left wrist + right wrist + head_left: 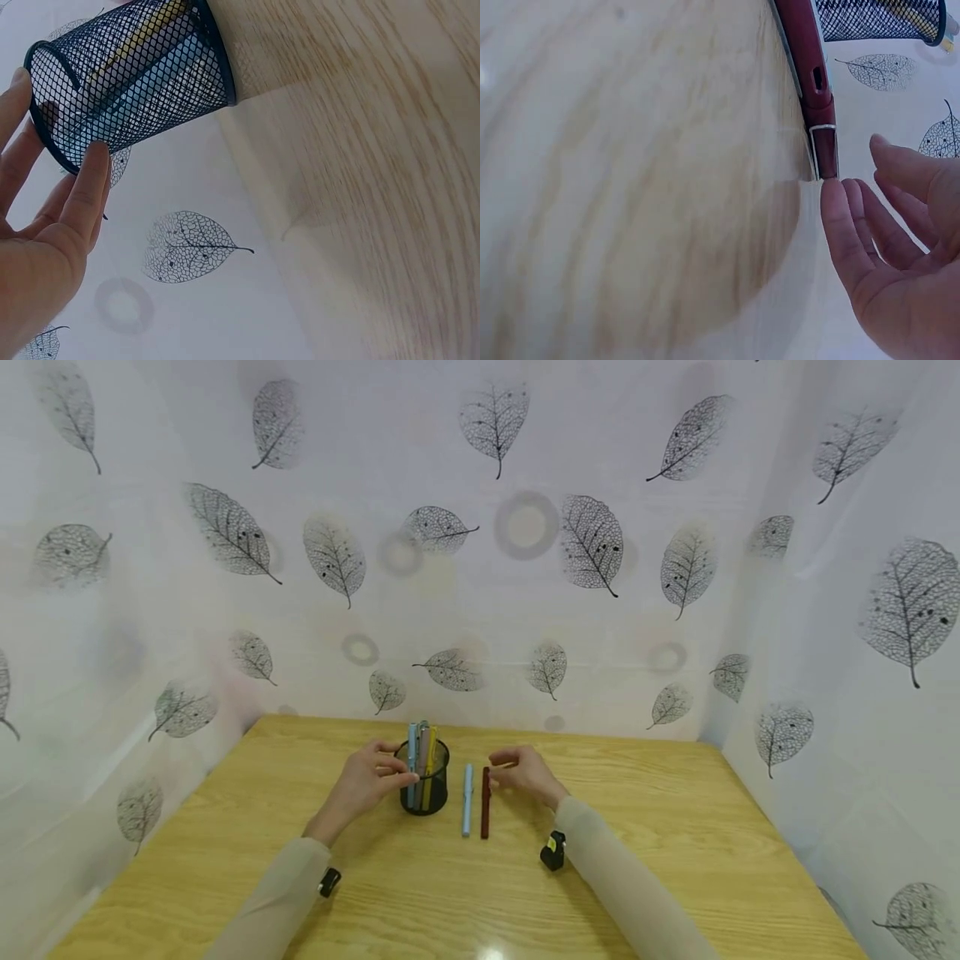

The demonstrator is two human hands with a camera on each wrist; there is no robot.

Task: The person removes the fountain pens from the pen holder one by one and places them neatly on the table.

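Wood table (420, 893) fills lower half. L hand (369, 779), ctr-left: thumb & fingers part-spread round rim of blk mesh cup (442, 787), upright w/ pens. R hand (523, 772), ctr: loosely bent, gripping nothing, fingertip at dk red pen (485, 806), low ctr, beside lt blue pen (467, 802).

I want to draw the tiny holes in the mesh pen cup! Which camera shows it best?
The left wrist view: the mesh pen cup is biggest there, so its holes show clearly, though the picture cuts some off. The head view shows it small; the right wrist view, only part of it.
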